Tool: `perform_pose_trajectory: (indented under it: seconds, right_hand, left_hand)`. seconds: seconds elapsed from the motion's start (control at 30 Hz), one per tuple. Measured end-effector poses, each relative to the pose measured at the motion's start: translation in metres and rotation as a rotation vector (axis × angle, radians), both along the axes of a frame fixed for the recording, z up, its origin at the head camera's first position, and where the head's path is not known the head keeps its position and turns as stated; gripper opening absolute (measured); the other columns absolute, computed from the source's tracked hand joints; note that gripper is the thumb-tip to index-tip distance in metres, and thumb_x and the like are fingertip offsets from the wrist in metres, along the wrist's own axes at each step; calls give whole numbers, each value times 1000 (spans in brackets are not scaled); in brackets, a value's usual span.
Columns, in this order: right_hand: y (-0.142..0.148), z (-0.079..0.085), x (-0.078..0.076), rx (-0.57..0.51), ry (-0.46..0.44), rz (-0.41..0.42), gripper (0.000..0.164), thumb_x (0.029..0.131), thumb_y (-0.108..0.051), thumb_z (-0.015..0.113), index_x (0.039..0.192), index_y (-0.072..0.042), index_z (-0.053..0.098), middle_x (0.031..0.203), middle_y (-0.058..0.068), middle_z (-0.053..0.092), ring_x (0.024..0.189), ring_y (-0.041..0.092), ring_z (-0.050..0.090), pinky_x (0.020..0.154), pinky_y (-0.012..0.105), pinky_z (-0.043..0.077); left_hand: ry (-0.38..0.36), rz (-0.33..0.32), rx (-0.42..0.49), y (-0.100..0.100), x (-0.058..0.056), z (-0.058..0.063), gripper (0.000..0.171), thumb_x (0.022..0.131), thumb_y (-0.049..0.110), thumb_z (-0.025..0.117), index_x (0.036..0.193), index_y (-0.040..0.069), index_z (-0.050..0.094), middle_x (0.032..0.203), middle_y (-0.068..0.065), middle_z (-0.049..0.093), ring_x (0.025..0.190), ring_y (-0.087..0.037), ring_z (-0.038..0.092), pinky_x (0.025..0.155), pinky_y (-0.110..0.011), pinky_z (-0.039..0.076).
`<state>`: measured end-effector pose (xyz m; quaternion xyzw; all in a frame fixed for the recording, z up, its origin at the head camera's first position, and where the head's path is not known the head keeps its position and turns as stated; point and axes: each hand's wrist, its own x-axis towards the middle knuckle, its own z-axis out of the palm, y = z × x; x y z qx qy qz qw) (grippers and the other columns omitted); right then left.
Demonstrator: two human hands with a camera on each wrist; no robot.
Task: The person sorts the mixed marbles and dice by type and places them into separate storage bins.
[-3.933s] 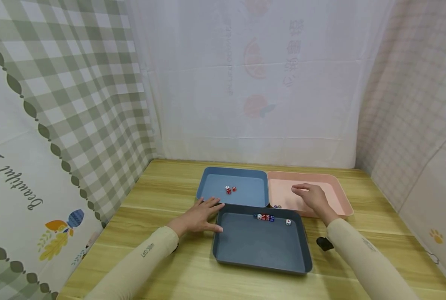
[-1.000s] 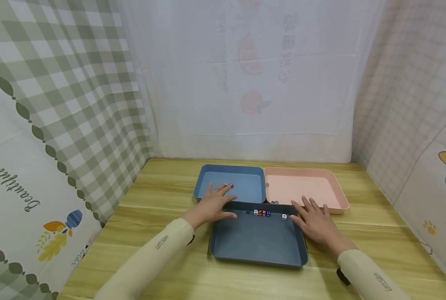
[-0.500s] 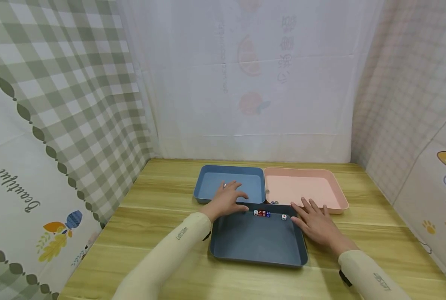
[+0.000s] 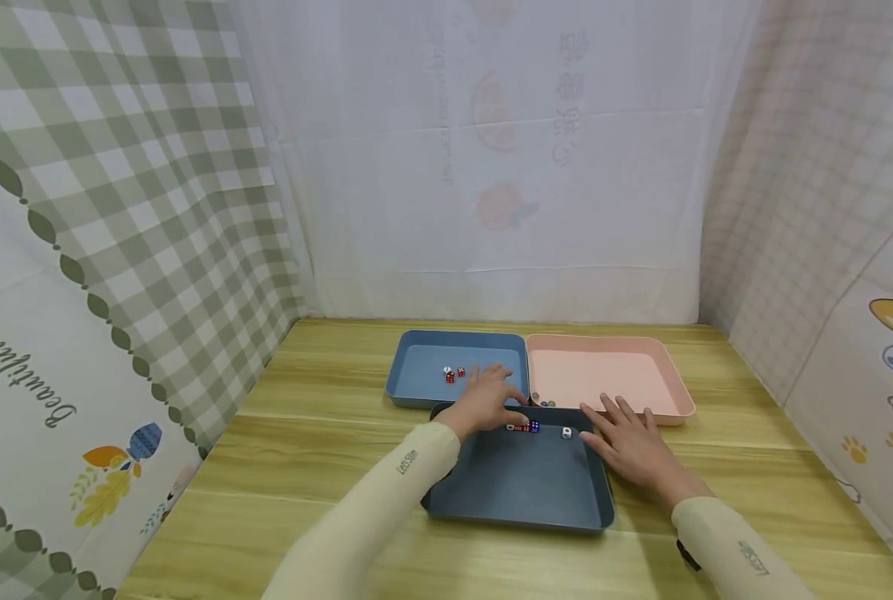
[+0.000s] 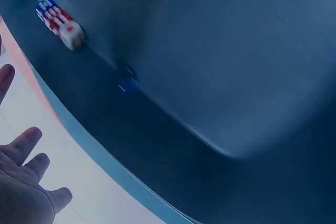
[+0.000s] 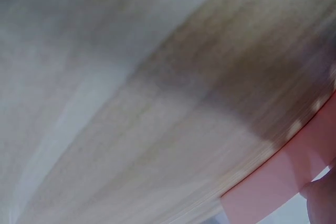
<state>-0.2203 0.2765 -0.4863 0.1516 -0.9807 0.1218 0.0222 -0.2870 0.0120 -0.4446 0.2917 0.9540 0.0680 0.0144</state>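
My left hand (image 4: pixel 484 402) hovers over the far edge of the dark tray (image 4: pixel 521 492), fingers spread, nothing held. In the left wrist view its fingers (image 5: pixel 37 166) are extended beyond the rim. Below the thumb, a short row of white, red and blue dice (image 4: pixel 523 427) lines the tray's far wall. A lone blue die (image 5: pixel 127 82) lies apart along that wall, hidden by the hand in the head view. Toward the right sits a white die (image 4: pixel 566 432). My right hand (image 4: pixel 629 442) rests spread at the tray's right rim, holding nothing.
Behind the dark tray, a blue tray (image 4: pixel 416 358) holds white and red dice (image 4: pixel 449 377). Against its right side stands a pink tray (image 4: pixel 611 371) with small round beads (image 4: pixel 544 403) in its near left corner. Hanging cloths enclose the wooden table (image 4: pixel 326 400).
My left hand has moved right, from over the blue tray's dice to the dice row. Earlier my right hand left the pink tray for the dark tray's rim. A bead has rolled nearer.
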Motion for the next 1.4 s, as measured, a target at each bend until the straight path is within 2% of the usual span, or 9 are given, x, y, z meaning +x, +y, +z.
perform_pose_trajectory:
  seconds: [0.2, 0.43, 0.63, 0.87, 1.1, 1.4]
  right_hand:
    - [1, 0, 0, -12, 6, 7, 63, 103, -52, 43, 151, -12, 44, 156, 28, 29, 142, 52, 20, 106, 77, 7]
    - [1, -3, -3, -14, 26, 12, 62, 103, -53, 43, 150, -13, 45, 155, 27, 30, 142, 51, 21, 105, 77, 8]
    - [0, -7, -4, -28, 46, 20, 60, 102, -50, 47, 149, -11, 48, 154, 27, 33, 141, 52, 24, 104, 78, 9]
    - [-2, -5, -3, -17, 21, 13, 62, 103, -53, 43, 150, -13, 45, 156, 26, 30, 142, 51, 21, 105, 77, 7]
    - [-2, -5, -2, -21, 21, 6, 61, 103, -51, 44, 150, -13, 46, 156, 26, 30, 142, 51, 21, 105, 77, 7]
    - [-1, -2, -1, -20, 31, 8, 61, 102, -51, 47, 149, -12, 47, 155, 26, 32, 142, 51, 24, 105, 77, 9]
  left_hand:
    - [-3, -24, 2, 30, 2, -7, 34, 87, 52, 72, 117, 36, 74, 151, -1, 46, 148, -22, 26, 117, -56, 16]
    - [-6, -40, 50, 47, 2, -21, 31, 85, 49, 75, 113, 35, 75, 150, 0, 48, 148, -24, 25, 117, -57, 17]
    - [11, -43, 65, 55, 2, -28, 28, 85, 51, 75, 109, 37, 77, 149, 0, 48, 147, -24, 25, 117, -56, 19]
    - [28, -37, 41, 59, 4, -34, 30, 86, 52, 73, 111, 36, 77, 149, 2, 48, 147, -22, 25, 117, -56, 18]
    - [30, -34, 5, 62, 3, -38, 31, 86, 53, 73, 112, 37, 76, 150, 3, 46, 148, -21, 24, 118, -56, 17]
    - [45, -41, 14, 68, 1, -45, 24, 86, 52, 73, 105, 38, 78, 146, 4, 50, 146, -21, 27, 117, -57, 17]
